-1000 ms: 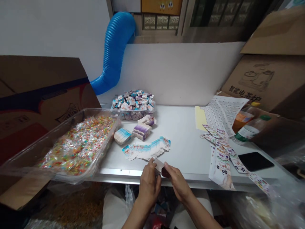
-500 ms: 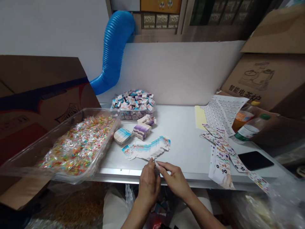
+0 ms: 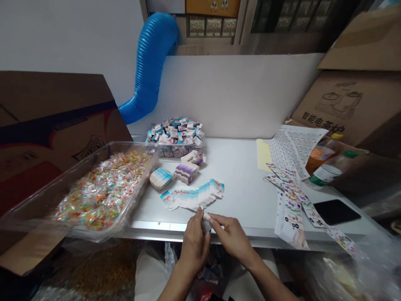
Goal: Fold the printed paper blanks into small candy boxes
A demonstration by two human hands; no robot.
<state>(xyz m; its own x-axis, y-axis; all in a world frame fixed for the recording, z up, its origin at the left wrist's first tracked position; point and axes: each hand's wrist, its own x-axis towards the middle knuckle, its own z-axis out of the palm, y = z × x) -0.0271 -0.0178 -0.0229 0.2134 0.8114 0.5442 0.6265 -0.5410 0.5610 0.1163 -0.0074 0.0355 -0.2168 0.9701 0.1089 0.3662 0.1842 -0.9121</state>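
Between my two hands, at the table's front edge, is a small printed carton point(image 3: 206, 223), partly covered by fingers. My left hand point(image 3: 194, 236) is closed on its left side. With thumb and fingers, my right hand point(image 3: 231, 235) pinches its upper right part. Just beyond my fingertips lies a fanned row of flat blue-and-white cartons point(image 3: 194, 195). Behind that row are a stack of blue-and-white cartons point(image 3: 161, 178) and a stack of purple-and-white cartons point(image 3: 187, 172). A clear tub point(image 3: 175, 151) farther back is heaped with small folded boxes.
At left, a large clear tray point(image 3: 133, 211) holds many small wrapped colourful pieces, beside a cardboard box point(image 3: 56, 108). On the right are sticker strips point(image 3: 290, 217), printed sheets point(image 3: 288, 146), a black phone point(image 3: 336, 211) and bottles point(image 3: 326, 171). A blue hose point(image 3: 150, 62) rises behind.
The small carton has turned or come up between my fingers, so more of its printed face shows. My right hand has shifted only slightly. The other things stay in place.
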